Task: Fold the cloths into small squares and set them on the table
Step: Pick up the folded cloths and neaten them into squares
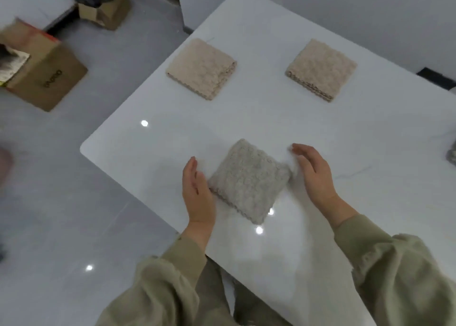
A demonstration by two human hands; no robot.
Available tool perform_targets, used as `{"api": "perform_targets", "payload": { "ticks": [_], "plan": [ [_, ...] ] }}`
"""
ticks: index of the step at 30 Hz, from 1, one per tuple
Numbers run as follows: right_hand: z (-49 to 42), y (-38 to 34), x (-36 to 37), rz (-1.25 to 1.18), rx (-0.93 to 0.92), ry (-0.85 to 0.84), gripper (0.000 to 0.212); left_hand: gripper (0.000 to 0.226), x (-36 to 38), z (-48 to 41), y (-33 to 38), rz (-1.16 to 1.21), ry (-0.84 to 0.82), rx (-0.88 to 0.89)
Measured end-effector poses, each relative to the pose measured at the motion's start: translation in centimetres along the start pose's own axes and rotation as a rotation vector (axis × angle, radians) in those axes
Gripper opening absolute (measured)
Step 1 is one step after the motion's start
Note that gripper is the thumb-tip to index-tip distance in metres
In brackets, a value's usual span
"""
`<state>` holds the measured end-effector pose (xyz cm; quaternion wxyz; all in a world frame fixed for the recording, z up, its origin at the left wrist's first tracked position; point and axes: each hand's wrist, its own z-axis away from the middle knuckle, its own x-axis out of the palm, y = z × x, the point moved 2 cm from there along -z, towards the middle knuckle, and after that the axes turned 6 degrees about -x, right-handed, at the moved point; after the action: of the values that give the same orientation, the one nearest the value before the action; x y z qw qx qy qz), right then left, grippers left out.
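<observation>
The folded grey cloth (pixel 249 181) lies flat on the white table (pixel 172 133) near its front edge, turned like a diamond with one corner pointing away from the person. It is almost square, so no long axis stands out; its scalloped edges face near-left. The left hand (pixel 197 190) stands on edge with straight fingers against the cloth's left corner, holding nothing. The right hand (pixel 313 175), fingers also straight, is just beside the right corner; contact is unclear. Two beige folded cloths (pixel 201 68) (pixel 320 69) lie farther back, well apart. A cardboard box (pixel 49 79) on the floor bears dark lettering, too blurred to read.
</observation>
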<state>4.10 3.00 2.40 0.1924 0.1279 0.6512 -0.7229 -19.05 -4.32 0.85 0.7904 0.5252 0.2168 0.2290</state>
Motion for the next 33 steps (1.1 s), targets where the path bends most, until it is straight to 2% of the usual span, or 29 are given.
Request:
{"api": "perform_targets", "payload": {
  "ticks": [4,9,11,16,21,26,29,31,33],
  "plan": [
    [-2.4,-1.2,1.5,0.036,-0.108,-0.202,0.047,0.044,1.2,4.4,-1.9,0.094,0.147,-0.04],
    [-4.2,-2.7,4.3,0.047,-0.172,-0.381,0.031,0.056,3.6,6.8,-2.8,0.164,0.189,-0.022],
    [-4.4,-3.1,5.1,0.046,-0.178,-0.422,0.026,0.059,4.4,6.9,-2.6,0.177,0.228,-0.008],
    [-4.0,-3.5,6.1,0.057,-0.191,-0.489,0.03,0.055,6.0,6.2,-2.2,0.22,0.309,-0.015],
    [-4.0,-4.0,5.9,0.043,-0.186,-0.491,0.045,0.056,6.2,6.1,-2.4,0.236,0.346,-0.022],
    [-3.3,-3.7,6.2,0.06,-0.174,-0.499,0.031,0.062,6.4,6.2,-2.0,0.154,0.324,-0.033],
    [-3.1,-4.4,6.0,0.091,-0.177,-0.467,0.03,0.065,5.7,6.5,-1.6,0.1,0.249,-0.03],
    [-2.9,-5.0,5.6,0.15,-0.178,-0.445,0.035,0.064,4.3,6.4,-1.5,-0.003,0.192,0.013],
    [-2.3,-5.5,5.4,0.224,-0.181,-0.426,0.041,0.063,2.5,5.8,-1.0,-0.217,0.131,0.116]
  ]
}}
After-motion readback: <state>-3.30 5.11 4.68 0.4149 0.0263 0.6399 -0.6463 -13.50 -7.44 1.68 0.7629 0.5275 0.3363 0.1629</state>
